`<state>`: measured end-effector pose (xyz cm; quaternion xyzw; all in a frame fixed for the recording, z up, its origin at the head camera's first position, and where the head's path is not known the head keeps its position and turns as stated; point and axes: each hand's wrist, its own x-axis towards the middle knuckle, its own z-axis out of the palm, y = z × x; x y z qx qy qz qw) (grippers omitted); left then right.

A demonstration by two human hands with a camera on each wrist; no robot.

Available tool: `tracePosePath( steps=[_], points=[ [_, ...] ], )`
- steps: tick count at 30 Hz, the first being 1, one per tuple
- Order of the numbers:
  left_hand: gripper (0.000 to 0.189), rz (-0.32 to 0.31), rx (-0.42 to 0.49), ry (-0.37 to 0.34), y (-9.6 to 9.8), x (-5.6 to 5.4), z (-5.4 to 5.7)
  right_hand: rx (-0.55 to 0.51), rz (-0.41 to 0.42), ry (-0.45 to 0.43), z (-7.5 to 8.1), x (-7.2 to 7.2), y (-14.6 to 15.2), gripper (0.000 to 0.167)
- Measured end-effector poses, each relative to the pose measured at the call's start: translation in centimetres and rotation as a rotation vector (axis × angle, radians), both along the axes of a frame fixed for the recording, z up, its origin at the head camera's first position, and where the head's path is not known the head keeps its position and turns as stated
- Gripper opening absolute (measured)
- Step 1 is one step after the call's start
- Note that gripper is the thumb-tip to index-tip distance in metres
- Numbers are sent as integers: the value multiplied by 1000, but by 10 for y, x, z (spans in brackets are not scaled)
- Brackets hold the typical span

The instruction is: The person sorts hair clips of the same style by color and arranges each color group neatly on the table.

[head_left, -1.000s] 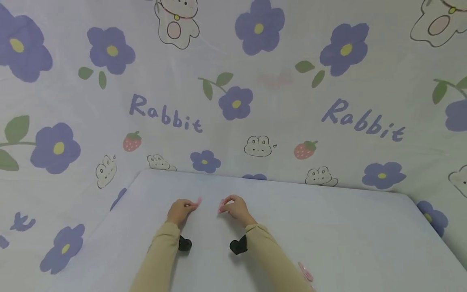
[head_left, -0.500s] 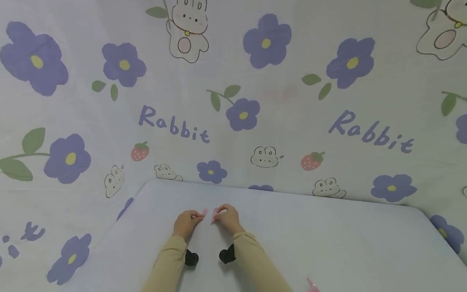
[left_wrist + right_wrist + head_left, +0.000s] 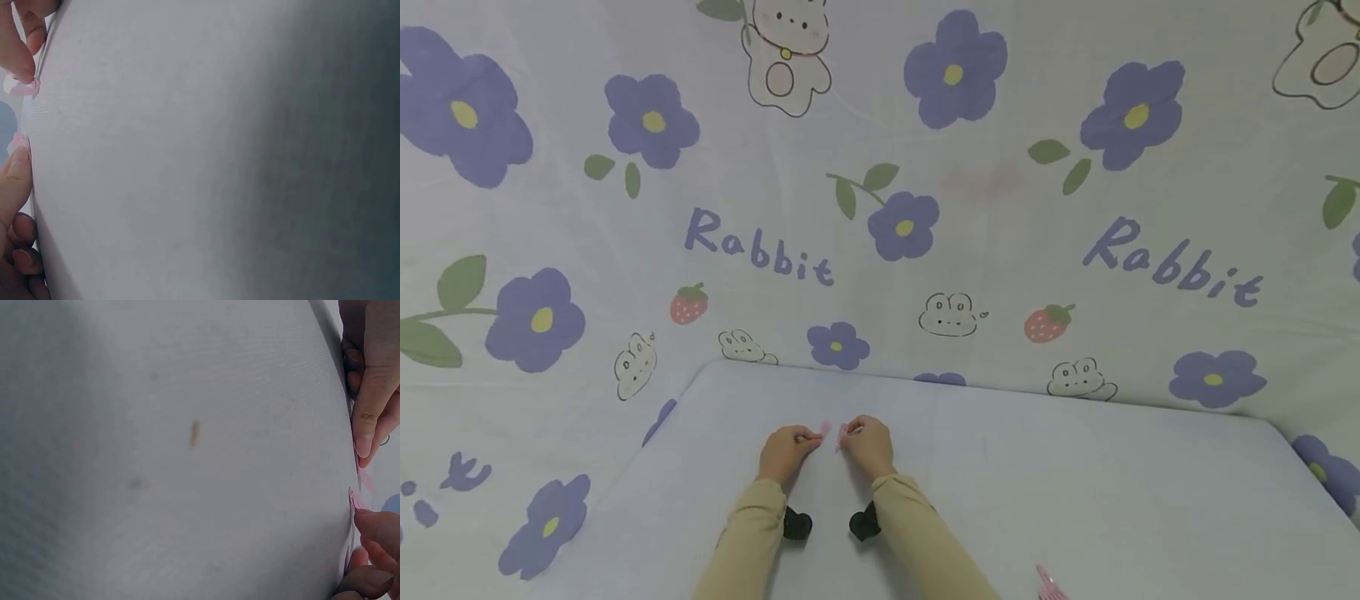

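Note:
My left hand [image 3: 785, 454] pinches a small pink hair clip [image 3: 824, 428] between thumb and fingertips, its end sticking out to the right. Opposite it, my right hand [image 3: 871, 447] pinches another pink clip [image 3: 841, 435], which stands slanted. A narrow gap separates the two clips over the far left part of the white table [image 3: 1037, 475]. Both wrist views catch the hands only at the frame's side, with fingertips covering much of each clip.
A third pink clip [image 3: 1049, 583] lies near the front of the table, cut off by the frame's bottom edge. Behind the table hangs a cloth [image 3: 1000, 250] printed with flowers and rabbits. Dark wrist-worn devices [image 3: 865, 523] show under the sleeves.
Both hands have moved toward each other, bringing the two pink clips closer together, mostly in the first half second. The head view has shifted slightly. Each hand keeps its pinch.

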<state>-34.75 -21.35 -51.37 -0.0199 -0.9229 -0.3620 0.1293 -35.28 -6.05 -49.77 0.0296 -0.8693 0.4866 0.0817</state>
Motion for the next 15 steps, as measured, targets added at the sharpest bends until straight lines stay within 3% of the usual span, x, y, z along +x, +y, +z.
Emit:
tracePosePath(
  steps=[7, 10, 13, 15],
  points=[
    [11, -7, -8, -2, -2, -3, 0, 63, -6, 8, -2, -5, -2, 11],
    [11, 3, -6, 3, -1, -4, 2, 37, 13, 27, -16, -17, -1, 13],
    [11, 5, -4, 4, 0, -1, 5, 32, 46, 118, -65, -50, -1, 21],
    [11, 2, 0, -10, 0, 2, 6, 47, 63, 174, -108, -76, -3, 28]
  ],
)
